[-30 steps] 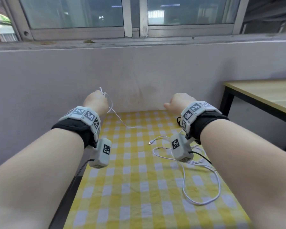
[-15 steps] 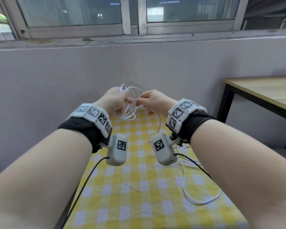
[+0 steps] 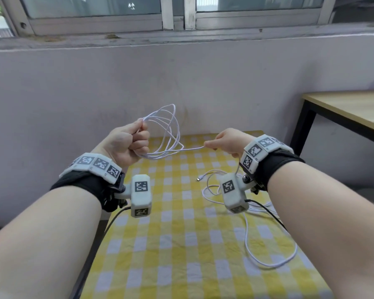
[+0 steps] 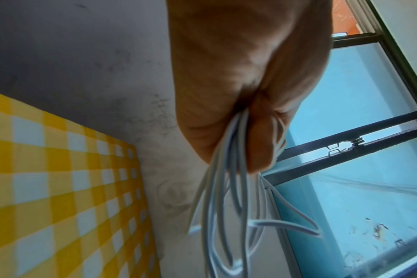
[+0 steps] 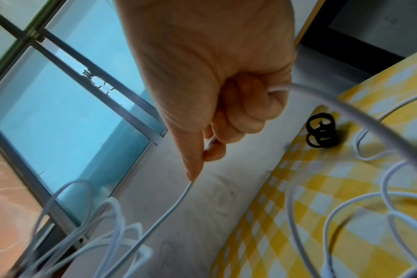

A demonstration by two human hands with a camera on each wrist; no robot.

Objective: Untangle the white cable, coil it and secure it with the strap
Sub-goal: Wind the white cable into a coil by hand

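Note:
My left hand (image 3: 136,139) is raised over the far end of the table and grips several loops of the white cable (image 3: 168,134); the left wrist view shows the loops (image 4: 226,206) bunched in the fist. My right hand (image 3: 220,142) pinches a straight run of the cable (image 5: 174,205) between thumb and finger, a short way right of the coil. The rest of the cable (image 3: 268,251) lies loose on the yellow checked cloth (image 3: 181,244), with a plug end (image 3: 200,178) near the middle. A black strap (image 5: 321,135) lies curled near the table's far edge.
A grey wall (image 3: 181,83) with a window (image 3: 181,9) above stands right behind the table. A wooden table (image 3: 354,106) with black legs stands at the right. Black wires (image 3: 266,212) hang from the wrist cameras.
The hands met at the coil half a second ago, then parted. The right hand has slid right along the cable, drawing a straight length from the coil in the left hand.

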